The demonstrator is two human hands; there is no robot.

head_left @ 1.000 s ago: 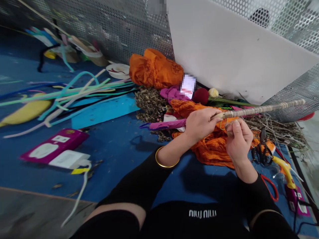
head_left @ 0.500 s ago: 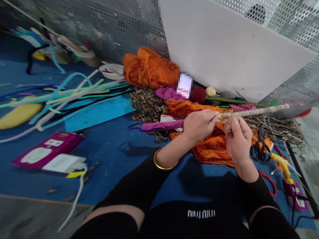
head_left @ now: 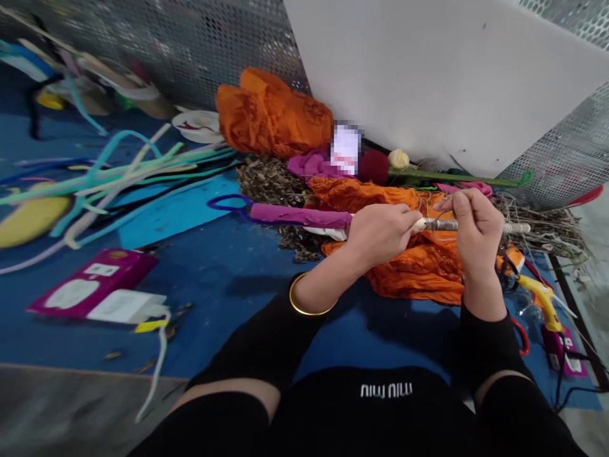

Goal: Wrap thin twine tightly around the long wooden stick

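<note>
My left hand [head_left: 378, 233] is closed around a long stick [head_left: 438, 223] wrapped in pale cord, gripping it where a magenta-covered part [head_left: 299, 214] runs off to the left and ends in a blue loop [head_left: 227, 204]. My right hand [head_left: 476, 230] is closed over the wrapped part further right, fingers pinched at the cord. The stick's bare tip [head_left: 518, 228] sticks out to the right. Both hands hover over crumpled orange cloth [head_left: 419, 270].
A white board [head_left: 428, 76] leans on a perforated metal wall. Another orange bundle [head_left: 271, 117], dried twigs [head_left: 542, 231], black scissors [head_left: 504, 270], a yellow glue gun [head_left: 542, 304], colourful foam strips [head_left: 118, 178], a purple packet [head_left: 90, 285] and a blue sheet [head_left: 176, 212] lie on the blue mat.
The stick has swung from pointing up-right to nearly level. My right hand moved up and right along it, from under the stick to over its wrapped part. The view shifted downward.
</note>
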